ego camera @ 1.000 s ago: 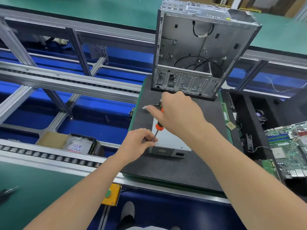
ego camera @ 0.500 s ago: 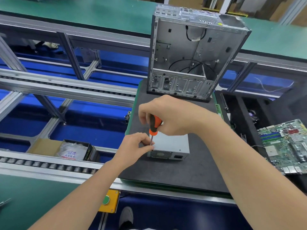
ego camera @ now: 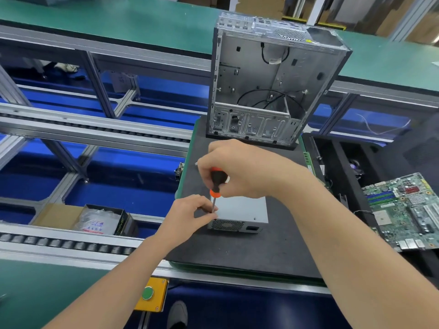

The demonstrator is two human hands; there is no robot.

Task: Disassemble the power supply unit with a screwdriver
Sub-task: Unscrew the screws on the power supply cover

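The screwdriver (ego camera: 216, 180) is coloured orange and black. The power supply unit (ego camera: 240, 211) is seen in silver grey, and its front is dotted with tiny dark holes. The mat (ego camera: 237, 252) is coloured black and edged in green. The circuit board (ego camera: 403, 210) is coloured green and striped with blue. A yellow box (ego camera: 159, 302) is topped with a green button (ego camera: 147, 293). The worktop (ego camera: 118, 20) is covered in green.

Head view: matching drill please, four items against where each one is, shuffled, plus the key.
Items
1. screwdriver
2. power supply unit
3. computer case
4. motherboard

Places
A. right of the black mat
B. lying flat on the mat
C. standing upright at the mat's far end
D. gripped in the right hand

Pairs: 1-D, 2-B, 3-C, 4-A
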